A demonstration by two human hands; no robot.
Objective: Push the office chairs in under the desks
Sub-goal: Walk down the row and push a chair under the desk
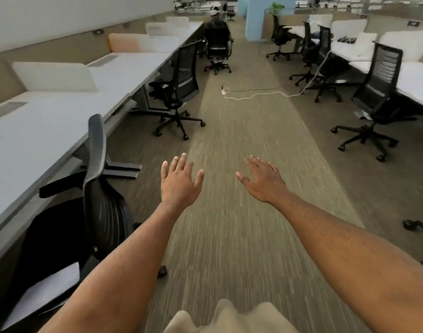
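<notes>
A: Hands? Quick.

B: Left hand (181, 182) and right hand (263, 180) both out in front over the carpet aisle (229, 140), fingers spread, palms down, gripping nothing, touching nothing.

A: Landmark?

B: The long left desk (61, 111). Nearest chair (97, 188) sits against its edge, backrest upright, seat mostly tucked under; looks done to me. The next chair (179, 87) is farther along that desk, pulled out from it into the aisle side, backrest facing the aisle.

A: So which way from the hands?

B: Ahead and a bit left. Left hand is nearer. The push runs leftward, across the aisle toward the desk edge, square to the desk's long axis.

A: Room?

B: Aisle beside the desk is open up to that chair. A white cable (253, 94) lies on the carpet beyond it, away from the desk, outside the push path I'd say. More chairs stand out across the aisle, e.g. right-side chair (378, 92). A seated person (217, 32) far down by the desk's end.
</notes>
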